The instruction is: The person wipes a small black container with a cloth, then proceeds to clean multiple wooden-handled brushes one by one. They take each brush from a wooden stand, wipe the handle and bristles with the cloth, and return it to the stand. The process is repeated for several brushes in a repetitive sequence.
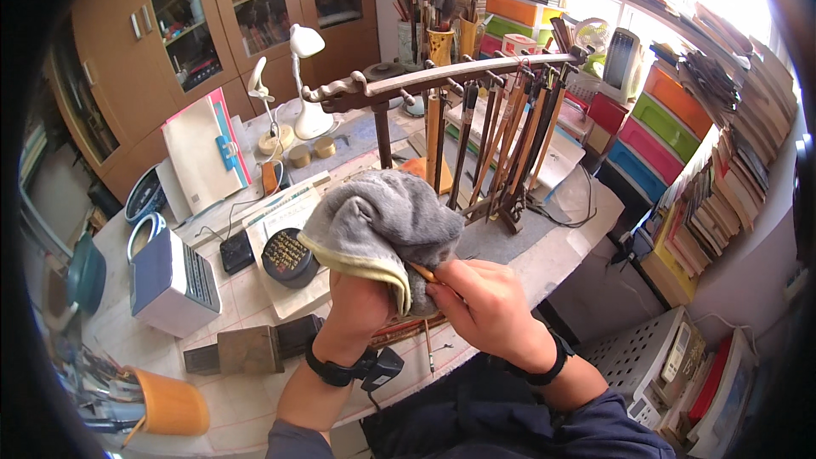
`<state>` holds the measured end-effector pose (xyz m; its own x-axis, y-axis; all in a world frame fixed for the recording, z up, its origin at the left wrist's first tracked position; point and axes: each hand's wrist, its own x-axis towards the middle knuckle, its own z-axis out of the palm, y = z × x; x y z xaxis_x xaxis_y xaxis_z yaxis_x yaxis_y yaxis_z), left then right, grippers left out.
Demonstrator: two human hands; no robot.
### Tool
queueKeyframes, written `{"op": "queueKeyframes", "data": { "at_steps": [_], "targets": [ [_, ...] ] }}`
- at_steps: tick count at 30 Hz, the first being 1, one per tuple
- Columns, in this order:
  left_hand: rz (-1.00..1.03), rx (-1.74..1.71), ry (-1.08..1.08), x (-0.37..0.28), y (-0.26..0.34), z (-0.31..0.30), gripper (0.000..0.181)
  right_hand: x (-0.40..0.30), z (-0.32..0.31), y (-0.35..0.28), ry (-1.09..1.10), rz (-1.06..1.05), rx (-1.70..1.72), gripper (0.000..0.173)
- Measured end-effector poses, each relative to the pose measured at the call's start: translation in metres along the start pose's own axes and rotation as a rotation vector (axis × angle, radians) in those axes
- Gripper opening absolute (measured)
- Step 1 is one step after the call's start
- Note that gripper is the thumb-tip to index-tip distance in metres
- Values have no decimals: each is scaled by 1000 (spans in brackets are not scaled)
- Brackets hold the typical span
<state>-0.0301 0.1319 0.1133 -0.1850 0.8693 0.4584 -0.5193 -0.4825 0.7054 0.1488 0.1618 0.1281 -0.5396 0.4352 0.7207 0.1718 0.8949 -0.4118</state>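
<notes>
A grey plush cloth (389,217) with a yellow edge is bunched over my left hand (360,312), which grips it from below; its fingers are hidden under the folds. My right hand (488,309) pinches a thin tan wooden handle (422,273), whose other end goes into the cloth. Beyond the cloth stands a dark wooden brush rack (382,134) with several calligraphy brushes (465,140) hanging from its pegs. Below the cloth, a thin brush or stick (430,347) lies by the table's near edge.
A round black box with gold writing (290,258) stands left of the cloth, near dark blocks (248,349). A white and blue appliance (175,284) and an orange-brown brush pot (173,401) are farther left. A white lamp (312,121) stands behind. Coloured drawers (656,131) and stacked books (720,204) line the right.
</notes>
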Motion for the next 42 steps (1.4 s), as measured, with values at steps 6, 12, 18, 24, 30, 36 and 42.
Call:
{"op": "queueKeyframes", "data": {
  "at_steps": [6, 12, 18, 24, 30, 36, 42],
  "targets": [
    [22, -50, 18, 10, 1, 17, 48, -1, 13, -6, 144, 35, -20, 16],
    [75, -67, 156, 10, 4, 35, 42, -3, 15, 2, 251, -58, -258, 17],
    [32, -162, 128, 12, 6, 33, 48, -7, 13, 6, 282, -34, -196, 19],
    [35, 99, 58, 2, -17, 32, 35, 0, 3, 2, 156, 60, -179, 18],
    [-26, 225, -59, 3, -16, 25, 33, -5, 7, 5, 167, 114, -46, 15],
    [24, 111, 17, 6, -6, 25, 35, -19, -1, 2, 74, 80, -23, 14],
    [-98, 193, -26, 3, -11, 19, 41, -26, -4, 6, -11, 135, 29, 12]
  ]
}}
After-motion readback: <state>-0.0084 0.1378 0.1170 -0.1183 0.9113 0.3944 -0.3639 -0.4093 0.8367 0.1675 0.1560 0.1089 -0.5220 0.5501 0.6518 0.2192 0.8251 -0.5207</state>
